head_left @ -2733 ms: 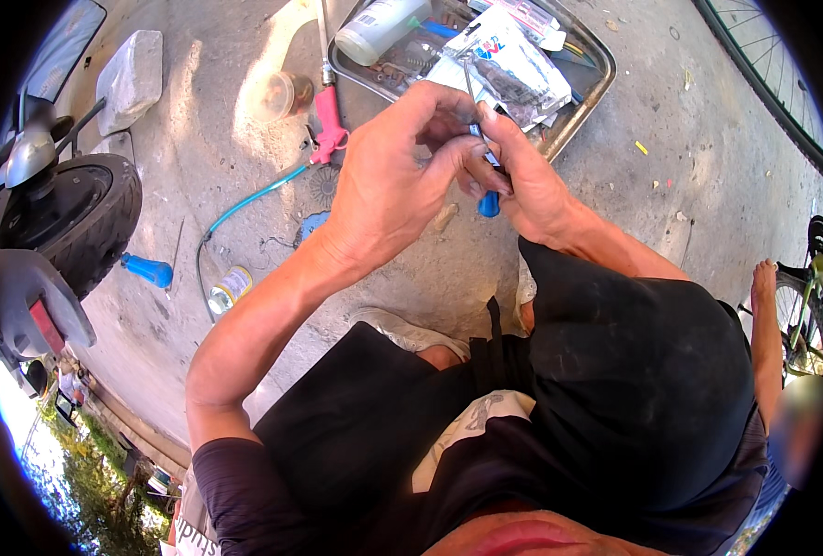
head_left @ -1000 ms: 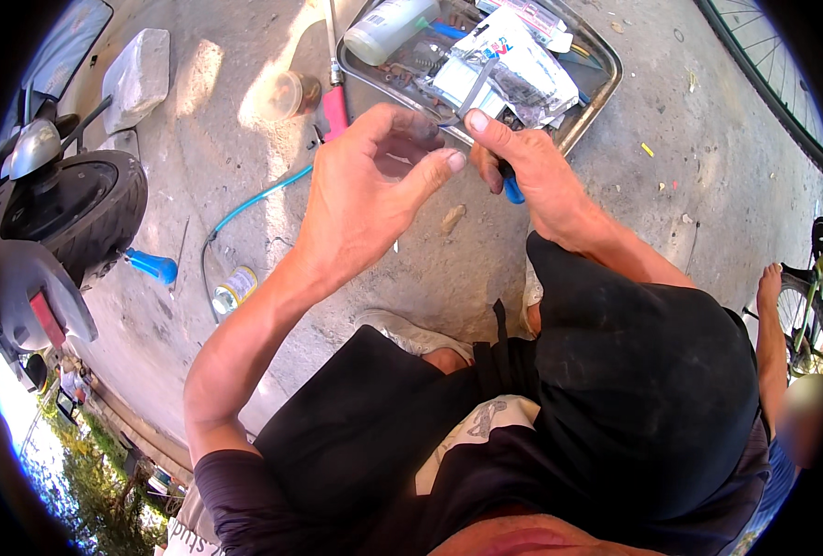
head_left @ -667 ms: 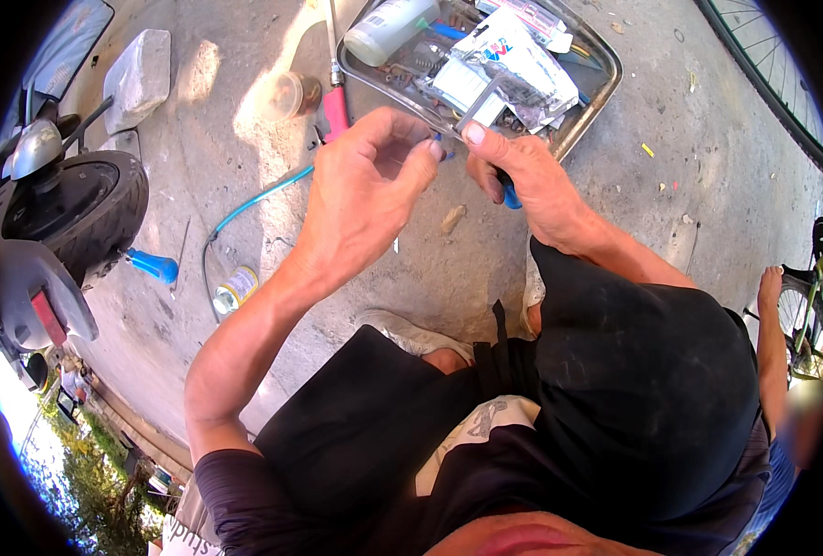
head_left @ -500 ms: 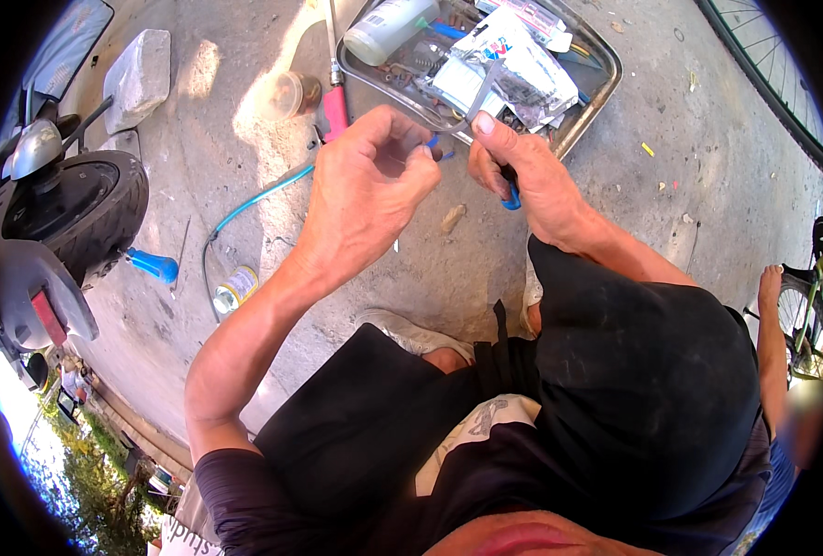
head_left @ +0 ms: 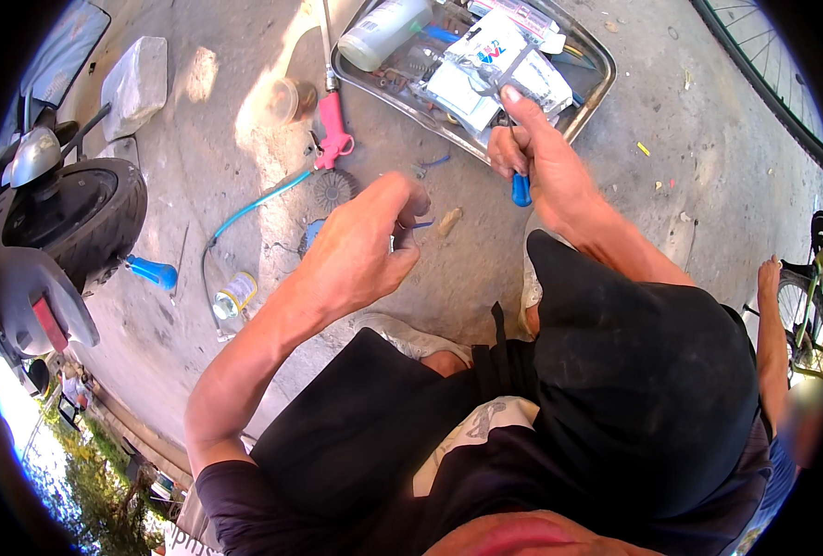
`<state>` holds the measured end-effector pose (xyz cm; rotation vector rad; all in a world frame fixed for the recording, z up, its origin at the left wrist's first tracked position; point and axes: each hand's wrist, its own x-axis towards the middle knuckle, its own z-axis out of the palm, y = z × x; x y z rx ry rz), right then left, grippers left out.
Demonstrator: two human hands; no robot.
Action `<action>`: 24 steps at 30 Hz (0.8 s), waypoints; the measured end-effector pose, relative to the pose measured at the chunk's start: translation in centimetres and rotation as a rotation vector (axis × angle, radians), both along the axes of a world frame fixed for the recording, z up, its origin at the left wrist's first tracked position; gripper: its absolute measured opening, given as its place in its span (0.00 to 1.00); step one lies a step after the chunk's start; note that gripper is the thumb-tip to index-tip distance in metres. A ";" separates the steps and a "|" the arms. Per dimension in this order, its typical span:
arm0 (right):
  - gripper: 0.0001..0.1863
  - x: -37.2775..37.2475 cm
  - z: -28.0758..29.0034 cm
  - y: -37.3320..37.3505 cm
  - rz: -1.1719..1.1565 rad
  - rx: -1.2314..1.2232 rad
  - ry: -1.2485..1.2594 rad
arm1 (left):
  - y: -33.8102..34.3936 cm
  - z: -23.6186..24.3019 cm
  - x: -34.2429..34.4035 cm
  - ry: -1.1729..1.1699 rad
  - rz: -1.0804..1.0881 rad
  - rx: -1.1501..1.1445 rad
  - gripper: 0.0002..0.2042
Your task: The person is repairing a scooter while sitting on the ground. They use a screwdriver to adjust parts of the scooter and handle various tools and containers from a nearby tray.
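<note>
My left hand (head_left: 365, 241) is curled above the ground, pinching a small item with a thin blue end (head_left: 420, 225); the rest is hidden by my fingers. My right hand (head_left: 550, 167), higher and at the tray's near edge, grips a blue-handled tool (head_left: 521, 190). A thin grey metal piece (head_left: 485, 85) shows beyond my right thumb, over the metal tray (head_left: 590, 120). In the tray are white packets (head_left: 532, 88), a translucent bottle (head_left: 379, 32) and several small parts. A small blue piece (head_left: 437, 162) lies on the ground between my hands and the tray.
A pink air gun (head_left: 332, 125) with blue hose, a jar (head_left: 286, 100), a can (head_left: 233, 295) and another blue-handled tool (head_left: 152, 272) lie around. A scooter (head_left: 69, 213) stands left, a bicycle wheel (head_left: 759, 74) upper right, another person's arm (head_left: 771, 324) at right.
My left hand has dropped toward me, away from the tray, its fingers curled. My right hand has risen toward the tray with the blue-handled tool, so the two hands are now apart.
</note>
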<state>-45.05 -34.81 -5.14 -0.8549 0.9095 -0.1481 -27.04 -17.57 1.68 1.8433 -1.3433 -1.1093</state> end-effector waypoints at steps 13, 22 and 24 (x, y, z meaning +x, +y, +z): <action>0.33 0.3 1.6 1.6 0.404 -0.276 0.052 | -1.9 -1.0 3.8 -0.033 0.221 -0.029 0.10; 0.27 0.4 2.9 2.0 0.513 -0.463 0.006 | -2.8 0.9 3.9 0.240 0.261 0.219 0.08; 0.26 0.4 2.6 2.2 0.522 -0.535 0.007 | -2.4 0.5 3.9 0.242 0.261 0.229 0.08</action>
